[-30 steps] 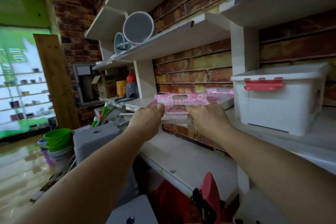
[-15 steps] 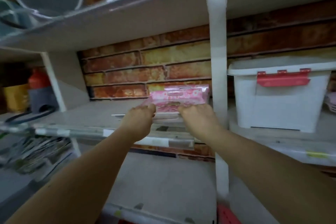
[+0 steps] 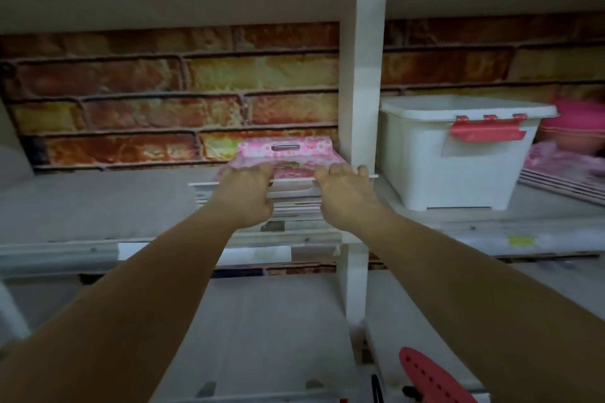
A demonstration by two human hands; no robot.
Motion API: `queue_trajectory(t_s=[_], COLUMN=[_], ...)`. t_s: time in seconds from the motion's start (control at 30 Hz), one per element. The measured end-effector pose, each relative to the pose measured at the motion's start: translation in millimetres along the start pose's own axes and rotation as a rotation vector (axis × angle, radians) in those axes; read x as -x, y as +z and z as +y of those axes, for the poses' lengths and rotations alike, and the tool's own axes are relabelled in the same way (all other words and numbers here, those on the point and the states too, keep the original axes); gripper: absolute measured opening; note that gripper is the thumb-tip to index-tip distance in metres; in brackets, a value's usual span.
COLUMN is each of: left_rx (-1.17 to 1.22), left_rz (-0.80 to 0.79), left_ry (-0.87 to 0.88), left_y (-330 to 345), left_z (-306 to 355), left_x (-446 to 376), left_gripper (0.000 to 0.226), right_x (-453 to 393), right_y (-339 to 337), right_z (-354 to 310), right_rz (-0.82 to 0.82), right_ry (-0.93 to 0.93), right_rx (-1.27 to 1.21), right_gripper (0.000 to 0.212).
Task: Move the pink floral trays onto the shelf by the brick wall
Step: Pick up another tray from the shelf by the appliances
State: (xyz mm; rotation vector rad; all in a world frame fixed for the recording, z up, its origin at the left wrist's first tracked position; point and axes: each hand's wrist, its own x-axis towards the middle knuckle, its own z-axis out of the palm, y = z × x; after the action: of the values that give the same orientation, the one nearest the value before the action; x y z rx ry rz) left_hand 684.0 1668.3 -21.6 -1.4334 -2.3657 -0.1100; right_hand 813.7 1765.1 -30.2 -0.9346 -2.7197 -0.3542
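A stack of pink floral trays (image 3: 284, 154) lies on the grey shelf (image 3: 98, 199) against the brick wall (image 3: 163, 91), close to the white upright post (image 3: 363, 108). Its far handle end with a slot faces the wall. My left hand (image 3: 245, 196) grips the stack's near edge on the left, fingers over the top. On the right of that edge my right hand (image 3: 343, 193) holds the stack the same way. The lower part of the stack is hidden behind my hands.
A white lidded bin (image 3: 458, 157) with a red latch stands on the shelf right of the post. Further right lie more pink floral trays (image 3: 563, 173) and pink bowls (image 3: 576, 127). A lower shelf (image 3: 262, 321) runs below; a red plastic piece (image 3: 429, 376) sticks up at bottom right.
Both hands have pushed the tray stack further in along the shelf towards the brick wall and the post. The camera has come closer and lower.
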Motion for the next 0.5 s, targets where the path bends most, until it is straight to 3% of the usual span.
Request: queue_trajectory(t_s=[0.17,0.5], left_rx=[0.013,0.005], left_rz=[0.026,0.034], left_ry=[-0.004,-0.036], left_y=[7.4,18.2], left_z=[-1.4,-4.1], left_x=[-3.8,-10.1], left_gripper=[0.045,0.072], right_x=[-2.4,-14.4], right_y=[-0.1,2.5], right_z=[-12.1,-17.7], right_rz=[0.009,-0.061], right_ry=[0.093,0.136], right_rx=[0.029,-0.018], right_gripper=[0.059,0.083])
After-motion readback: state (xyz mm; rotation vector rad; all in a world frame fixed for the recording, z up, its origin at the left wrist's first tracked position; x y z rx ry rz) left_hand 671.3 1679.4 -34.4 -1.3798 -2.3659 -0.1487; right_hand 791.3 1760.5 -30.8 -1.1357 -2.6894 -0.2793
